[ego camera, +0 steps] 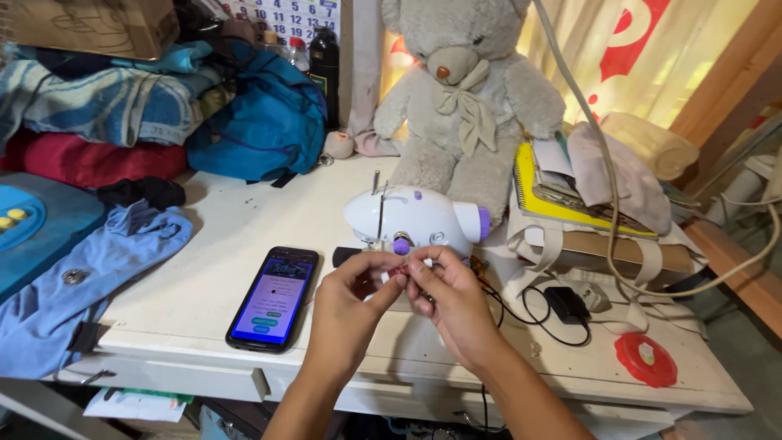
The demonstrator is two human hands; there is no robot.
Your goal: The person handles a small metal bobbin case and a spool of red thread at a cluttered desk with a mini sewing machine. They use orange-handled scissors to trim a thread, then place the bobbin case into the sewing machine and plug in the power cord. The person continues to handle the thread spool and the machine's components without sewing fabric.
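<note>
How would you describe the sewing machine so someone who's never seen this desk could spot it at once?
Start at the big grey teddy bear sitting at the back of the white table. Right in front of it, just beyond the left hand and right hand, stands the small sewing machine. It is the only white thing with purple knobs; the phone to its left is flat and dark.

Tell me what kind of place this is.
Probably a home sewing corner: a small white and purple sewing machine on a cluttered white wooden table, a grey plush teddy bear, and piled folded clothes.
</note>
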